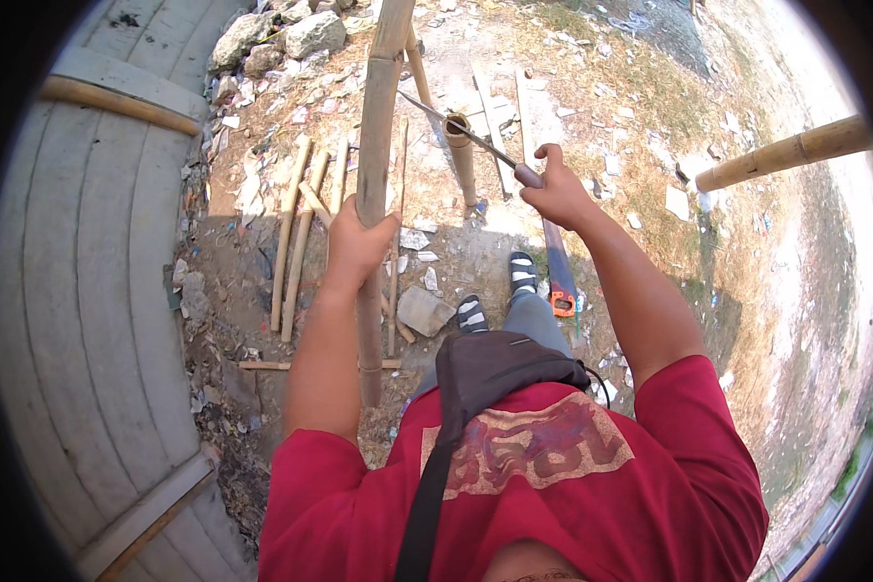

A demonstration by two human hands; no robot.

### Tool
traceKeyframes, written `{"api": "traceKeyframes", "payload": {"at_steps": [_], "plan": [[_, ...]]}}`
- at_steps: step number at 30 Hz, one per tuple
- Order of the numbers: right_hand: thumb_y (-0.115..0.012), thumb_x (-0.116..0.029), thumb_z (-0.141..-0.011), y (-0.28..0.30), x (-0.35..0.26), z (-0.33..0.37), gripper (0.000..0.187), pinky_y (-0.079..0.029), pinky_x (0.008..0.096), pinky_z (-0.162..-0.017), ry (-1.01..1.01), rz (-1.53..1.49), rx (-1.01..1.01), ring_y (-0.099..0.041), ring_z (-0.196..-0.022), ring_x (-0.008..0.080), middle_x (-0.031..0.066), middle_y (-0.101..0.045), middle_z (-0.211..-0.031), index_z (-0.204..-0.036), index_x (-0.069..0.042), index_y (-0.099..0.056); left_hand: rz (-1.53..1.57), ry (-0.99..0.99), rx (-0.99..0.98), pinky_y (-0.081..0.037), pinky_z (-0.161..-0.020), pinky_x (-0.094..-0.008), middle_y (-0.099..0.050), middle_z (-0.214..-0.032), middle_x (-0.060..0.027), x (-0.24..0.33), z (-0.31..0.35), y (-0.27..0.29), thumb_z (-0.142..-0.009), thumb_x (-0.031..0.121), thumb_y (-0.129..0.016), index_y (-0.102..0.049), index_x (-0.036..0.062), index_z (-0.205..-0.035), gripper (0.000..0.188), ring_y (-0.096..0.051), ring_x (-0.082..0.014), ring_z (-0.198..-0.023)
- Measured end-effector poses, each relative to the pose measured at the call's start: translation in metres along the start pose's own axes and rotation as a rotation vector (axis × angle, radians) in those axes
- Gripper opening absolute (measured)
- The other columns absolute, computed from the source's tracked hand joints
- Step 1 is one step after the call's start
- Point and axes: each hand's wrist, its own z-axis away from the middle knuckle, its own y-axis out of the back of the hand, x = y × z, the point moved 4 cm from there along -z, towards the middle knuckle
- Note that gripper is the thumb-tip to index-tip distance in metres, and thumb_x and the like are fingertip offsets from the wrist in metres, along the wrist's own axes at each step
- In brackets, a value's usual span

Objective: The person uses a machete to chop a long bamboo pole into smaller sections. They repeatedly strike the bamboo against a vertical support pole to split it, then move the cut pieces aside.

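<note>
Bamboo pole [374, 155], top cut off, in wrapped fingers of left hand [357, 242]; knife [492, 150], handle partly hidden, in curled fingers of right hand [560, 191], tip contact unclear.

Left hand [355, 250] was curled in grip, left forearm [320, 364] pretty much straight ahead. Right hand [560, 197] gripped too, right forearm [640, 286] slanted inward.

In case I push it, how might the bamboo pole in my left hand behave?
Probably stiff: the bamboo pole runs nearly straight past the left hand. Perhaps light for its size, if hollow like the open-ended post. Rounded, it might roll.
</note>
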Motion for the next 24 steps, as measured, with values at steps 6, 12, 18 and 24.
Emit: {"api": "traceKeyframes", "payload": {"at_steps": [6,12,18,24], "plan": [[-0.060,-0.025,-0.099,-0.050,-0.033,0.000,0.026,-0.052,0.0413,-0.078,0.191,-0.374,-0.164,-0.066,-0.088,0.0272,0.0203,-0.067,-0.098,-0.113,-0.003,-0.059,0.338,-0.172,-0.086,-0.052,-0.058,-0.0301,-0.064,-0.080,-0.0067,0.093,-0.051,-0.027,-0.090,0.023,-0.076,-0.055,0.0006,-0.112,0.038,-0.063,-0.0130,-0.063],[-0.049,-0.071,-0.093,-0.063,-0.046,-0.010,0.077,-0.051,0.0381,-0.076,0.220,-0.177,-0.175,-0.062,-0.086,0.0298,0.0208,-0.059,-0.098,-0.123,-0.002,-0.066,0.388,-0.226,-0.034,-0.055,-0.069,-0.0343,-0.068,-0.085,-0.0116,0.102,-0.086,-0.082,-0.089,0.027,-0.077,-0.054,-0.0034,-0.111,0.044,-0.068,-0.0173,-0.075],[-0.085,-0.050,-0.067,-0.059,-0.060,0.006,0.070,-0.051,0.0453,-0.090,0.089,-0.069,-0.073,-0.061,-0.105,0.0382,0.0235,-0.057,-0.109,-0.119,-0.006,-0.070,0.506,-0.153,-0.052,-0.054,-0.079,-0.0355,-0.067,-0.096,-0.0118,0.094,-0.075,-0.108,-0.097,0.033,-0.069,-0.053,-0.0012,-0.119,0.044,-0.065,-0.0194,-0.087],[-0.081,-0.046,-0.065,-0.053,-0.053,0.011,0.072,-0.054,0.0448,-0.087,0.151,-0.032,0.018,-0.064,-0.099,0.0386,0.0239,-0.056,-0.107,-0.125,-0.008,-0.067,0.659,0.185,-0.201,-0.054,-0.085,-0.0370,-0.069,-0.110,-0.0103,0.016,-0.061,-0.118,-0.104,0.045,-0.054,-0.061,0.0071,-0.122,0.043,-0.066,-0.0179,-0.096]]}}
